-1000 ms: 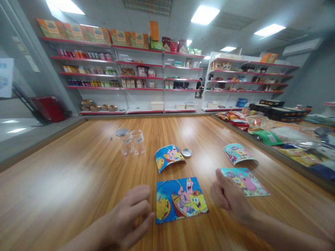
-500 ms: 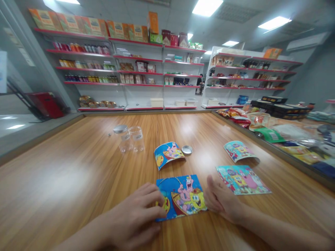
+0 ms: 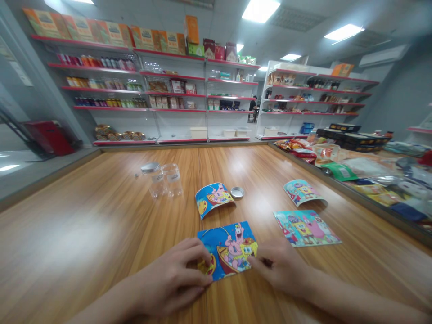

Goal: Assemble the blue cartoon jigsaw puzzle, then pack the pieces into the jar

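Blue card (image 3: 229, 249) is lower ctr of frame, L hand (image 3: 178, 272) curled at its L edge & R hand (image 3: 281, 265) curled at its R edge; can't tell if either grips it. Bent blue pic (image 3: 213, 197) & lid (image 3: 237, 193) nr ctr, teal card (image 3: 306, 228) lower R, 2 jars (image 3: 173, 181) L of ctr.

no legible lettering, numbers or signs

There are two hands (image 3: 178, 272), four cartoon pictures (image 3: 229, 247), two jars (image 3: 173, 180)
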### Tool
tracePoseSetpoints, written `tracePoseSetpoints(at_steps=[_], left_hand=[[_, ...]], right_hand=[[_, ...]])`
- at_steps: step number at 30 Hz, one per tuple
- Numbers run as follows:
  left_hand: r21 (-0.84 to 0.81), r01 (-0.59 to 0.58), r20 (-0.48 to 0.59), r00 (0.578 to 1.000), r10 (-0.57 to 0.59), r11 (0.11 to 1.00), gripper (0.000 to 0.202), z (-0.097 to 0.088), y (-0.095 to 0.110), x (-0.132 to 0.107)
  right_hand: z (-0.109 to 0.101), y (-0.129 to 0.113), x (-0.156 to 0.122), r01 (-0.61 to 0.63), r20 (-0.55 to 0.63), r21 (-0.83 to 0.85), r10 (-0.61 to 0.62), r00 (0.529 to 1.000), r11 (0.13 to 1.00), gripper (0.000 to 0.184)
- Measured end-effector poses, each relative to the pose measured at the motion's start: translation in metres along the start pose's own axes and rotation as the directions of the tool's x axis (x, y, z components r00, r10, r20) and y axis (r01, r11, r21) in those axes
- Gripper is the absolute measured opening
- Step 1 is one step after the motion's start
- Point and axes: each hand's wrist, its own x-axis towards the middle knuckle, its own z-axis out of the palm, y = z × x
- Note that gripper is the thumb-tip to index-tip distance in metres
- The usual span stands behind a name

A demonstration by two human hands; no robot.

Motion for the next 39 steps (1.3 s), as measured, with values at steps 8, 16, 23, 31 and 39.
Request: tracePoseSetpoints(at_steps=[8,16,23,31,39], left_hand=[[0.182,0.081,0.149,0.983,-0.109,0.98,0.074,0.002,-0.002,-0.002],[0.108,0.172,0.264,0.945,-0.195,0.979,0.071,-0.003,0.0,0.001],[0.126,0.179,0.243,0.948,-0.206,0.976,0.075,-0.001,-0.003,-0.006],[0.225,0.321,-0.182,0.941,-0.284,0.92,0.069,0.021,-0.028,0.01],[0.194,0.382,-0.096,0.924,-0.37,0.904,0.068,0.029,-0.06,0.026]], right_hand=[[-0.01,-0.014,0.007,0.124,0.174,-0.215,-0.086,0.981,0.969,0.06],[-0.021,-0.022,0.01,0.061,0.413,-0.221,0.037,0.91,0.973,0.074],[-0.02,-0.02,0.01,0.062,0.41,-0.221,0.035,0.911,0.973,0.073],[-0.02,-0.019,0.008,0.078,0.361,-0.187,-0.005,0.933,0.979,0.075],[-0.024,-0.023,0.009,0.061,0.374,-0.19,0.015,0.927,0.98,0.077]])
